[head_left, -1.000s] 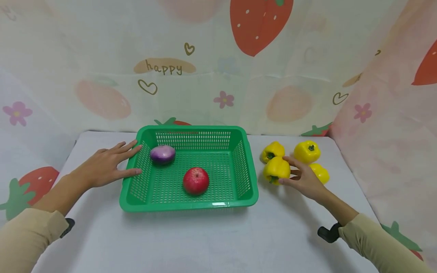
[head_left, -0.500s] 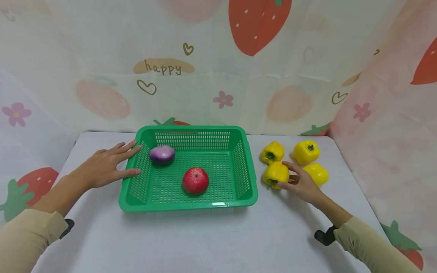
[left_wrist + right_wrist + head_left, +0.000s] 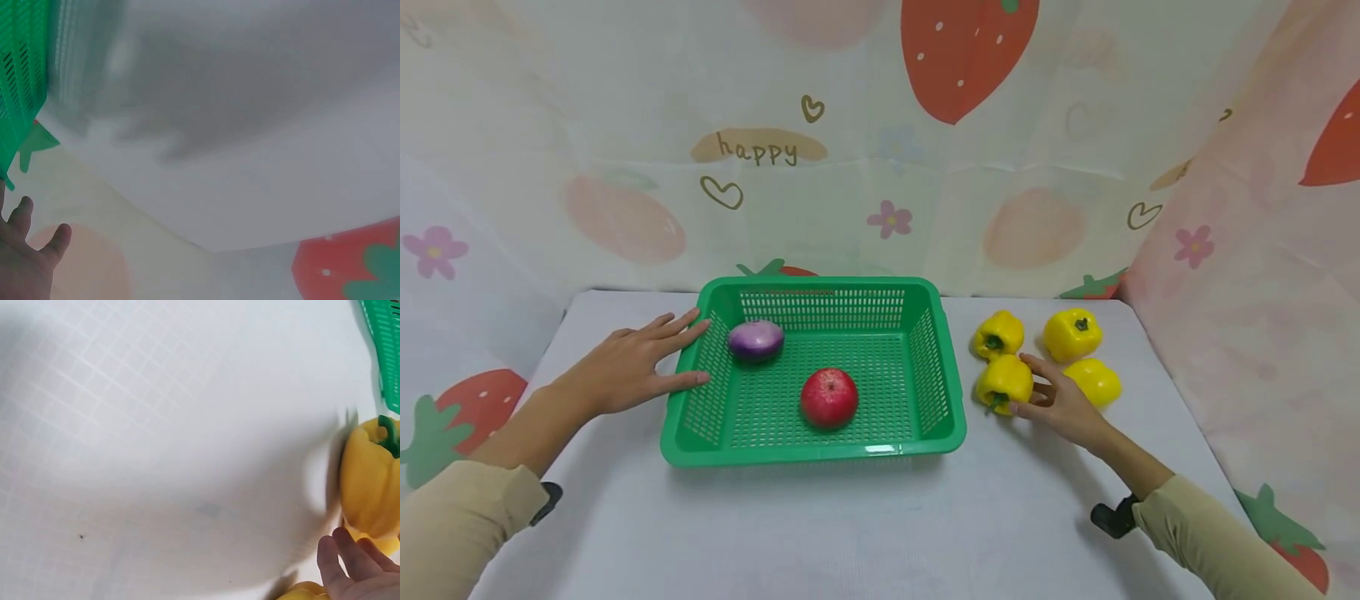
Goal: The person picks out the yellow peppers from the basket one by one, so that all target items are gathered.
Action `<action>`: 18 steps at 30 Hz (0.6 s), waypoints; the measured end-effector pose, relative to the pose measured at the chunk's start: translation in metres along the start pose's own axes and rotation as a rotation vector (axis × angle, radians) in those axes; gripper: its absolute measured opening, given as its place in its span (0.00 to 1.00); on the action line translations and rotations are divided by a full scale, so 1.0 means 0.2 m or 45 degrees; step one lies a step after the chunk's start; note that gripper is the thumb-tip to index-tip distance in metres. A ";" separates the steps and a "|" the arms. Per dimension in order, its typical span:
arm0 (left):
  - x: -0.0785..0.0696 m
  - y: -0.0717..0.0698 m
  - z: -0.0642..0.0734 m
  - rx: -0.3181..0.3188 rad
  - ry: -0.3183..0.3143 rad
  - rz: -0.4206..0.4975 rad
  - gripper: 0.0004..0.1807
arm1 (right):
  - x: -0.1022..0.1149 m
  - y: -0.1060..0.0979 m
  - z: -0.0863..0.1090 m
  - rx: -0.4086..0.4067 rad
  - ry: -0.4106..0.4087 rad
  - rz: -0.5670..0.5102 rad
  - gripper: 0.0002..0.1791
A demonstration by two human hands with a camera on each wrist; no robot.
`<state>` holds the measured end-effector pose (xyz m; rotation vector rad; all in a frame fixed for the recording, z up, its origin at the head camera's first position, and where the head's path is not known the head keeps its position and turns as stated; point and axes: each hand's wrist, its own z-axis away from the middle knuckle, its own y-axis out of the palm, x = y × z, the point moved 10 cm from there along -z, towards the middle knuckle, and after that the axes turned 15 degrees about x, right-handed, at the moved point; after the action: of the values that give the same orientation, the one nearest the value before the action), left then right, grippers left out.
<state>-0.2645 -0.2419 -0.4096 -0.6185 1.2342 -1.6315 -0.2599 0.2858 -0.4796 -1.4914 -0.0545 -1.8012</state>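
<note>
In the head view, my left hand [image 3: 638,367] spreads over the left rim of a green plastic basket [image 3: 812,454], fingertips and thumb on the edge. An eggplant [image 3: 756,341], short and purple, lies in the basket's back left, and a red pomegranate [image 3: 829,398] sits nearer its front. To the right, my right hand [image 3: 1063,404] pinches a yellow bell pepper [image 3: 1004,382] by its right end, index finger behind and thumb in front. Its green stem points toward me. In the right wrist view the fingertips [image 3: 342,537] are at the blunt end of this pepper [image 3: 369,481].
Behind the held pepper is another yellow bell pepper [image 3: 1000,335]. Two more stand to the right, one at the back [image 3: 1072,335] and one beside my hand [image 3: 1094,383]. A white cloth covers the table [image 3: 820,533], and a printed curtain [image 3: 850,192] hangs behind.
My right hand and the pepper it pinches have shifted slightly toward me, then stayed still. More of the pepper beside the hand shows now. My left hand has not moved.
</note>
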 end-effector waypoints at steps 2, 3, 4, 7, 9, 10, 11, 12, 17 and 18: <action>0.00 0.00 0.00 -0.004 0.003 -0.004 0.47 | 0.01 -0.01 0.00 -0.003 -0.007 0.028 0.49; 0.00 0.00 0.00 -0.008 0.005 -0.009 0.46 | 0.02 -0.02 0.00 -0.008 -0.011 0.038 0.49; 0.00 0.00 0.00 -0.012 0.006 -0.013 0.46 | 0.03 -0.03 0.00 -0.012 -0.010 0.046 0.48; 0.00 0.00 0.00 -0.011 0.007 -0.019 0.46 | 0.04 -0.05 0.01 -0.019 -0.006 0.064 0.47; 0.00 0.00 0.00 -0.008 0.008 -0.020 0.46 | 0.06 -0.06 0.02 -0.016 -0.005 0.069 0.46; 0.00 0.00 -0.01 -0.006 0.008 -0.022 0.46 | 0.07 -0.07 0.02 -0.012 -0.005 0.076 0.46; 0.00 0.00 0.00 -0.003 0.008 -0.021 0.46 | 0.08 -0.08 0.02 -0.009 -0.008 0.083 0.45; 0.00 0.00 -0.01 -0.001 0.007 -0.023 0.47 | 0.09 -0.08 0.02 -0.006 -0.012 0.090 0.45; 0.01 0.00 0.00 0.012 -0.006 -0.039 0.47 | 0.16 -0.13 0.02 -0.005 -0.037 0.147 0.43; 0.01 0.01 0.00 0.014 -0.008 -0.044 0.47 | 0.17 -0.15 0.02 -0.004 -0.039 0.155 0.43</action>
<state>-0.2656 -0.2440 -0.4112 -0.6401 1.2154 -1.6627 -0.2733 0.2905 -0.4357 -1.4924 0.0241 -1.6823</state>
